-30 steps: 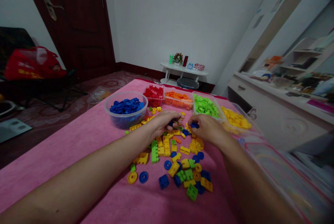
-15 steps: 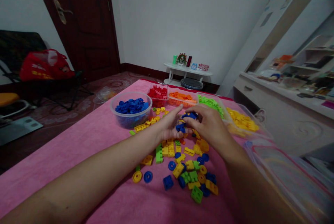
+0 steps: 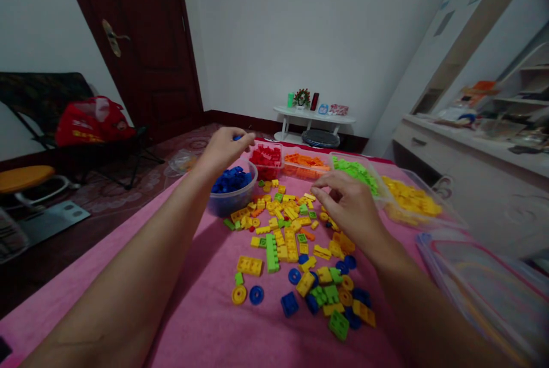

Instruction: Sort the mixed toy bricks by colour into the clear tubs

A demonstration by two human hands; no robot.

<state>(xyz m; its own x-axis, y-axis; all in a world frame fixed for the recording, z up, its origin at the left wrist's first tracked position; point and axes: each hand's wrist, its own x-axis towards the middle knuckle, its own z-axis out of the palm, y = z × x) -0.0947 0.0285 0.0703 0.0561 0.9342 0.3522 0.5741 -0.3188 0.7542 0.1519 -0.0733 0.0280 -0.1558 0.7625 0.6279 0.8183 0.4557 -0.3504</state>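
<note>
My left hand (image 3: 227, 145) is raised over the round clear tub (image 3: 231, 203), which holds many blue bricks (image 3: 232, 179). Its fingers are closed around a blue brick (image 3: 237, 137), of which only a bit shows. To the right, my right hand (image 3: 348, 199) hovers above the loose pile, with the thumb a little apart from the curved fingers. No brick is visible in it. Beneath the hands lie mixed yellow bricks (image 3: 250, 265), green bricks (image 3: 271, 253), blue wheels (image 3: 256, 295) and yellow wheels (image 3: 239, 295), spread on the pink cloth (image 3: 206, 311).
Along the far side stand clear boxes of red bricks (image 3: 266, 156), orange bricks (image 3: 305, 161), green bricks (image 3: 355, 175) and yellow bricks (image 3: 412, 198). Clear plastic lids (image 3: 480, 282) lie at the right edge. Beyond are a low white table (image 3: 315, 114) and a counter (image 3: 454, 150).
My hands have moved apart. The left one has gone up and left from the pile to above the blue tub, carrying blue; the right one stays over the pile. The view has shifted slightly.
</note>
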